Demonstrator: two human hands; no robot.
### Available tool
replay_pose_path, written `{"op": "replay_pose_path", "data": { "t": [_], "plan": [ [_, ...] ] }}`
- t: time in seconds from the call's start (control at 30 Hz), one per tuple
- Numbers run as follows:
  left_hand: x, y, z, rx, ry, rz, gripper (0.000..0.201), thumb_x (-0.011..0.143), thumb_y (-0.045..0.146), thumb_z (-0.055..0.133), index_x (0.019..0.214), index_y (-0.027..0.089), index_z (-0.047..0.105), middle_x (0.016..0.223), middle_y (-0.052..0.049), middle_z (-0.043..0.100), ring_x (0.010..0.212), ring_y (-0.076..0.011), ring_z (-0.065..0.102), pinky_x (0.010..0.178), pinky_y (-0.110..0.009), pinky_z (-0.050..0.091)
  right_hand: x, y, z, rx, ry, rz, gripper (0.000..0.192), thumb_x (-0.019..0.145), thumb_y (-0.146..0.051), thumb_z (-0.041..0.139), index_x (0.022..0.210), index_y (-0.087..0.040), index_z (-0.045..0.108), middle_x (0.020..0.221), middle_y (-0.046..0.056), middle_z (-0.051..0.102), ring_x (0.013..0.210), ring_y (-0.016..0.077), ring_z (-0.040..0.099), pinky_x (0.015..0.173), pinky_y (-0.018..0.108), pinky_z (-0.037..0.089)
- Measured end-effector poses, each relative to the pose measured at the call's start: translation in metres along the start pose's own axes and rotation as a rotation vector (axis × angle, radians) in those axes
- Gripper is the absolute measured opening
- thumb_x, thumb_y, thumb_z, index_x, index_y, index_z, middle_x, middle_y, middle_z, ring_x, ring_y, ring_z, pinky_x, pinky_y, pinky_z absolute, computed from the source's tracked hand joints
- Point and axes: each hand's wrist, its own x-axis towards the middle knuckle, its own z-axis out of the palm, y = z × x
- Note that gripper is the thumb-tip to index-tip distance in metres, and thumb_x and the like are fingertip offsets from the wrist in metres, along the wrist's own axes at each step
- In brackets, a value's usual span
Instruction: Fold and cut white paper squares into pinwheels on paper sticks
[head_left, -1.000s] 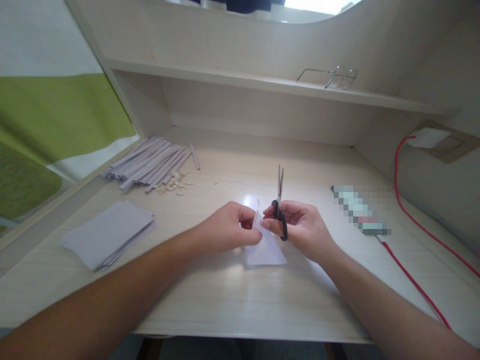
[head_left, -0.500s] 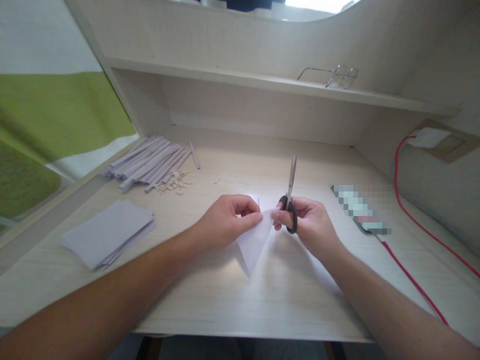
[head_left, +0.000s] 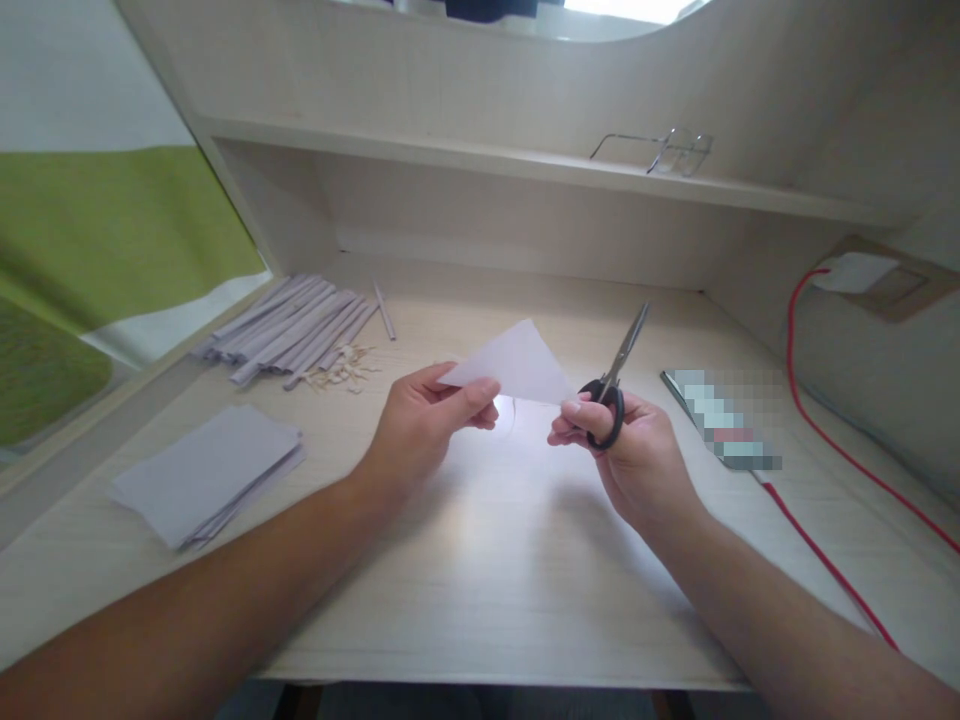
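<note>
My left hand (head_left: 424,420) pinches the left corner of a white paper sheet (head_left: 517,365), which is lifted above the wooden desk (head_left: 510,560) and looks like a triangle. My right hand (head_left: 637,455) grips black-handled scissors (head_left: 611,385), blades closed and pointing up to the right, while its fingertips also touch the paper's right corner. Both hands hover over the middle of the desk.
A stack of white sheets (head_left: 206,475) lies at the left. Rolled paper sticks (head_left: 289,325) and small scraps (head_left: 341,368) sit at the back left. A phone (head_left: 720,420) and red cable (head_left: 825,480) are on the right. Glasses (head_left: 664,150) rest on the shelf.
The paper was turned from hanging down between my hands to raised and flat-looking, its point now up. The scissors tilted from upright to leaning right, and both hands moved apart.
</note>
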Motion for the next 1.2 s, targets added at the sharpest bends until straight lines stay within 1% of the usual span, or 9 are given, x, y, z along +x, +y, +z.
{"op": "replay_pose_path", "data": {
  "t": [0.1,0.17,0.27,0.47,0.6,0.83,1.03,1.1,1.2],
  "plan": [
    [-0.003,0.001,0.003,0.013,0.030,0.032,0.025,0.080,0.037,0.080,0.070,0.016,0.072,0.068,-0.002,0.070,0.069,-0.0161,0.065,0.072,-0.030,0.055,-0.004,0.004,0.003,-0.012,-0.055,0.027,0.020,0.078,-0.031,0.086,0.079,-0.018,0.071,0.068,0.002,0.073,0.064,0.0183,0.069,0.069,0.033,0.053],
    [-0.004,0.001,0.006,0.080,-0.025,0.029,0.024,0.077,0.037,0.082,0.070,0.016,0.073,0.070,-0.003,0.072,0.069,-0.0166,0.066,0.069,-0.029,0.054,-0.006,0.006,0.004,-0.008,-0.077,0.036,0.019,0.079,-0.032,0.085,0.080,-0.018,0.072,0.069,0.002,0.074,0.065,0.0179,0.069,0.069,0.032,0.053],
    [-0.005,0.000,0.009,0.159,-0.085,0.015,0.025,0.079,0.038,0.078,0.069,0.016,0.074,0.069,-0.003,0.072,0.069,-0.0170,0.066,0.068,-0.028,0.054,-0.007,0.009,0.005,0.002,-0.111,0.054,0.020,0.077,-0.031,0.087,0.081,-0.018,0.073,0.068,0.002,0.073,0.065,0.0182,0.070,0.068,0.032,0.055],
    [-0.003,0.002,0.005,0.211,-0.048,0.016,0.028,0.082,0.036,0.076,0.064,0.015,0.073,0.067,-0.004,0.072,0.068,-0.0171,0.067,0.067,-0.028,0.054,-0.006,0.010,0.007,-0.077,-0.159,0.070,0.022,0.076,-0.035,0.086,0.078,-0.017,0.073,0.069,0.003,0.074,0.064,0.0184,0.069,0.066,0.033,0.056],
    [0.000,0.006,0.001,0.193,0.005,0.043,0.026,0.081,0.034,0.079,0.063,0.016,0.072,0.065,-0.003,0.071,0.066,-0.0164,0.066,0.066,-0.028,0.054,-0.003,0.002,0.006,-0.180,-0.179,0.092,0.025,0.077,-0.038,0.085,0.076,-0.017,0.071,0.068,0.004,0.073,0.063,0.0183,0.067,0.065,0.033,0.052],
    [0.014,0.004,-0.013,0.038,0.107,0.045,0.025,0.080,0.037,0.080,0.070,0.015,0.074,0.066,-0.003,0.071,0.060,-0.0140,0.065,0.063,-0.027,0.056,0.003,-0.008,0.003,-0.444,-0.413,0.174,0.030,0.082,-0.047,0.076,0.080,-0.018,0.071,0.073,0.000,0.064,0.066,0.0146,0.054,0.062,0.028,0.038],
    [0.017,0.008,-0.014,-0.068,0.088,-0.028,0.023,0.075,0.033,0.083,0.075,0.012,0.073,0.066,-0.004,0.073,0.059,-0.0147,0.067,0.061,-0.027,0.058,0.003,-0.008,-0.001,-0.467,-0.448,0.239,0.038,0.079,-0.055,0.079,0.085,-0.017,0.076,0.074,0.001,0.064,0.065,0.0148,0.052,0.061,0.028,0.037],
    [0.016,0.010,-0.012,-0.089,0.091,-0.018,0.022,0.074,0.030,0.084,0.080,0.013,0.073,0.067,-0.003,0.072,0.060,-0.0146,0.067,0.060,-0.026,0.058,0.003,-0.008,-0.001,-0.468,-0.458,0.250,0.039,0.078,-0.056,0.079,0.082,-0.017,0.076,0.070,0.001,0.061,0.063,0.0140,0.050,0.059,0.028,0.036],
    [0.015,0.010,-0.011,-0.108,0.118,0.018,0.020,0.072,0.026,0.085,0.084,0.014,0.073,0.070,0.000,0.071,0.062,-0.0141,0.067,0.059,-0.025,0.059,0.002,-0.011,0.002,-0.493,-0.496,0.260,0.042,0.076,-0.058,0.079,0.071,-0.017,0.071,0.060,-0.003,0.052,0.057,0.0120,0.041,0.055,0.027,0.031]
  ]
}}
